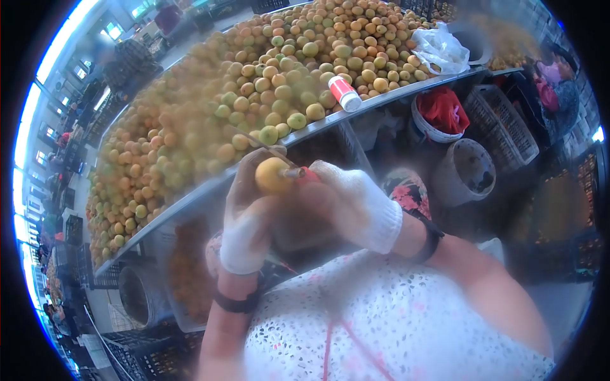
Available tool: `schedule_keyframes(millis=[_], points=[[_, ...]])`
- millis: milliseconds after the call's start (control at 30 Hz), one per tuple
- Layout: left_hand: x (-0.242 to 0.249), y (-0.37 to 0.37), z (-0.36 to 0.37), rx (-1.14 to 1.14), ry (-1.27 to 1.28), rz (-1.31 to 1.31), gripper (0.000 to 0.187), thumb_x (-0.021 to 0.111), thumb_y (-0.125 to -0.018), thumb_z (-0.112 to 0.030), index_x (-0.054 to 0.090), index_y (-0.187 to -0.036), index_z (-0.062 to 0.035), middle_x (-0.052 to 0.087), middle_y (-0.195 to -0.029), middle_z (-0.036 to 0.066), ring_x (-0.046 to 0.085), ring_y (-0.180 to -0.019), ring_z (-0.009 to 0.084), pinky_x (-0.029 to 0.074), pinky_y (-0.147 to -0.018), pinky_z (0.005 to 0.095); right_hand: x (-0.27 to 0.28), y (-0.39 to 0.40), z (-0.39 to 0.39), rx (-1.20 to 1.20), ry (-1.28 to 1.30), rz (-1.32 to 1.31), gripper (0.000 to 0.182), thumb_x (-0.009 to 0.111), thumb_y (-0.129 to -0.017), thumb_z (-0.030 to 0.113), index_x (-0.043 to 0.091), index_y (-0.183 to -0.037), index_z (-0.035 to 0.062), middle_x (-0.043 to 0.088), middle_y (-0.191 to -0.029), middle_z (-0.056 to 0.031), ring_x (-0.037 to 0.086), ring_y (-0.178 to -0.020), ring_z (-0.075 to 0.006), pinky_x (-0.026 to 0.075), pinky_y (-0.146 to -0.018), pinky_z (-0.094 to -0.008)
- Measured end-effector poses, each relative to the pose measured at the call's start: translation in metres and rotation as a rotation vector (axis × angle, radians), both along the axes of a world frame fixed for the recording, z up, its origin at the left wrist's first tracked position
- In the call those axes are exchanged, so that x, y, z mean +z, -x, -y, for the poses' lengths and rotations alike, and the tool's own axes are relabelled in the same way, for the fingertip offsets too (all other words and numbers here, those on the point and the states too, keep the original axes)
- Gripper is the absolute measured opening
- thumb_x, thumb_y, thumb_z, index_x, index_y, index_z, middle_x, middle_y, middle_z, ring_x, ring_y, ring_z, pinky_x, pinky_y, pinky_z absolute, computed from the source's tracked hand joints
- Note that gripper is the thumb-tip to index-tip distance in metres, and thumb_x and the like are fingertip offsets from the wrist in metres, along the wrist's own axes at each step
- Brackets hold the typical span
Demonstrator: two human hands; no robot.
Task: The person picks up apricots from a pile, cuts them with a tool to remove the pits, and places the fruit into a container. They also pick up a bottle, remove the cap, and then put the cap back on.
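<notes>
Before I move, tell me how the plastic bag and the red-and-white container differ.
The plastic bag is crumpled; the container is a smooth cylinder. The bag looks whitish throughout, the container red and white. The bag looks larger than the container. Both lie by the fruit.

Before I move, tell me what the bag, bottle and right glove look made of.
Bag: thin, glossy plastic; it is translucent and crumpled.
Bottle: probably smooth plastic, white and red, though coated card is possible.
Right glove: likely matte fabric, soft-looking with no shine; haze hides any weave.
</notes>
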State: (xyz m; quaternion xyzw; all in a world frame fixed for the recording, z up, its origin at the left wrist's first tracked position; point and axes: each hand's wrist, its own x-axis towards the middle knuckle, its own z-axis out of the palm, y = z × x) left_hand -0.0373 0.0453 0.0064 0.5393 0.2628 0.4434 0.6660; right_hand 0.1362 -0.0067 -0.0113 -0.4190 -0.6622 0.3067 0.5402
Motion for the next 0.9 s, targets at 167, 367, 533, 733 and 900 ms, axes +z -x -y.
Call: schedule_keyframes(millis=[167, 367, 533, 733, 900], points=[[0.009, -0.003, 0.008, 0.021, -0.045, -0.044, 0.063, 0.059, -0.075, -0.011, 0.048, -0.135, 0.0022, 0.055, -0.111, 0.006, 0.053, -0.081, 0.0101, 0.041, -0.066, 0.0215, 0.001, -0.001, 0.005, -0.014, -0.020, -0.025, 0.026, 0.054, -0.104, 0.028, 0.057, -0.102, 0.0025, 0.060, -0.068, -0.0171, 0.062, -0.059, -0.0284, 0.046, -0.055, -0.0365], [0.012, -0.006, 0.017, 0.046, -0.074, -0.052, 0.062, 0.057, -0.075, -0.006, 0.047, -0.136, 0.0016, 0.055, -0.114, 0.007, 0.054, -0.089, 0.0111, 0.046, -0.072, 0.0226, -0.010, 0.003, 0.004, -0.039, -0.020, 0.011, 0.026, 0.053, -0.104, 0.028, 0.057, -0.101, 0.0019, 0.061, -0.071, -0.0209, 0.065, -0.065, -0.0374, 0.046, -0.055, -0.0383], [0.003, -0.006, 0.013, 0.130, -0.295, -0.245, 0.063, 0.049, -0.074, 0.002, 0.044, -0.137, 0.0010, 0.051, -0.123, 0.009, 0.053, -0.104, 0.0134, 0.048, -0.082, 0.0222, -0.014, 0.009, 0.005, -0.031, 0.023, -0.038, 0.025, 0.054, -0.104, 0.026, 0.057, -0.101, 0.0017, 0.061, -0.071, -0.0198, 0.065, -0.066, -0.0353, 0.046, -0.055, -0.0375], [0.004, -0.008, 0.014, 0.233, -0.396, -0.337, 0.053, 0.049, -0.075, 0.006, 0.048, -0.128, 0.0007, 0.055, -0.116, 0.008, 0.056, -0.105, 0.0173, 0.046, -0.093, 0.0275, -0.011, 0.019, 0.005, 0.079, 0.234, -0.370, 0.026, 0.054, -0.105, 0.027, 0.059, -0.104, 0.0017, 0.056, -0.070, -0.0013, 0.051, -0.063, -0.0083, 0.044, -0.055, -0.0280], [0.005, -0.005, 0.009, 0.336, -0.557, -0.270, 0.038, 0.051, -0.079, 0.004, 0.054, -0.117, 0.0014, 0.061, -0.107, 0.007, 0.059, -0.101, 0.0192, 0.047, -0.094, 0.0290, -0.008, 0.021, -0.001, 0.151, 0.240, -0.466, 0.032, 0.052, -0.105, 0.036, 0.059, -0.098, 0.0053, 0.051, -0.067, 0.0032, 0.044, -0.058, -0.0033, 0.036, -0.048, -0.0217]])
